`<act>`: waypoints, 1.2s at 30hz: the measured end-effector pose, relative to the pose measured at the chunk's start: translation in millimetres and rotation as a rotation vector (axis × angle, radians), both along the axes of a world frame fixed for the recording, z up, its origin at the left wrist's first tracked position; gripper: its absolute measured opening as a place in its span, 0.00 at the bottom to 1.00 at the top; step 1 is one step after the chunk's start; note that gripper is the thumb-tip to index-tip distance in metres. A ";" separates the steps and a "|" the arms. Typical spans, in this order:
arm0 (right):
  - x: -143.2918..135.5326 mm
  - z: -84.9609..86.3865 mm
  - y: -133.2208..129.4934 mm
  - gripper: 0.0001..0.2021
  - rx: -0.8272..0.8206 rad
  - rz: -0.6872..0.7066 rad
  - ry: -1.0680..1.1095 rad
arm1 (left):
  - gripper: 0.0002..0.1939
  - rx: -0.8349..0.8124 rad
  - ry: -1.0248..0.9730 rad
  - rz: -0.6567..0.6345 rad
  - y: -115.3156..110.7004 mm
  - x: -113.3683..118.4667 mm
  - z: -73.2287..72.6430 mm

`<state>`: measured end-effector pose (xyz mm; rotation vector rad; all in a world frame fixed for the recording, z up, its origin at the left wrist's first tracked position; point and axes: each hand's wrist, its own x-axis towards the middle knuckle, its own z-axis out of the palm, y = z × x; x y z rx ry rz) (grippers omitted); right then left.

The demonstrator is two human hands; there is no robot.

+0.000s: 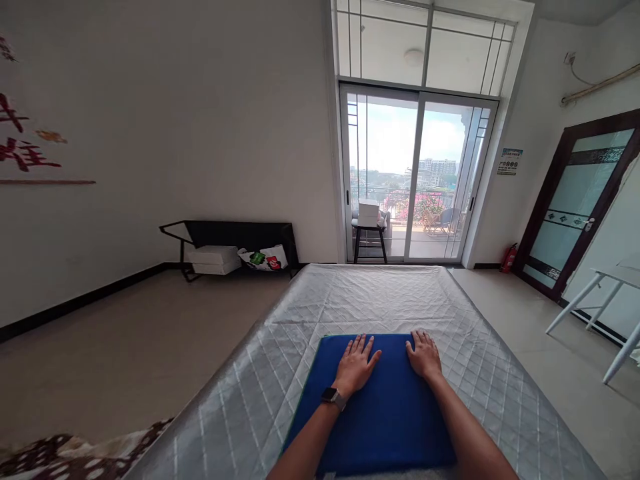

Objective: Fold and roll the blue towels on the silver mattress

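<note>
A blue, flat, roughly rectangular piece that looks like folded cloth or a thin pad (387, 420) lies on a grey quilted mattress (280, 353). A thin green edge shows along its left side. My left hand (356, 367) rests flat on its upper left part, fingers spread, with a dark watch (333, 397) on the wrist. Over the upper right corner lies my right hand (424, 355), palm down with the fingers stretched out. Both hands press or rest on the blue surface and grasp nothing.
Behind the mattress is a sliding glass door (417, 173) with a dark stool (369, 230) by it. A black bench (240, 233) holding white boxes (213, 260) stands at the left wall. White-legged furniture (575, 303) is at right; a brown spotted cloth (75, 460) lies at lower left.
</note>
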<state>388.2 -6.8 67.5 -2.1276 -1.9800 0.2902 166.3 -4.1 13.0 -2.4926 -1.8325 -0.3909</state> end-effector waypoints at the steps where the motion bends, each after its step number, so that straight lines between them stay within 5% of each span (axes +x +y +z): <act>1: 0.3 -0.7 0.6 0.29 -0.001 0.003 0.001 | 0.32 0.002 0.002 0.037 -2.5 -11.4 -1.1; 8: 1.1 -1.6 2.2 0.29 -0.004 0.005 -0.014 | 0.36 -0.016 0.003 0.215 -13.8 -76.5 -3.0; 16: -5.9 17.7 -11.7 0.28 -0.002 -0.012 -0.087 | 0.38 -0.012 -0.025 0.218 -16.5 -70.3 3.5; 28: -0.4 -2.7 -40.1 0.28 0.030 0.050 -0.017 | 0.29 0.044 0.063 0.137 -19.3 -81.9 -6.0; 32: -2.1 -4.1 -39.8 0.28 0.045 0.055 0.006 | 0.32 0.064 0.084 0.159 -22.0 -55.9 10.0; 36: -2.7 -3.6 -41.8 0.28 0.048 0.054 0.002 | 0.34 0.116 0.051 -0.029 -28.6 26.6 22.2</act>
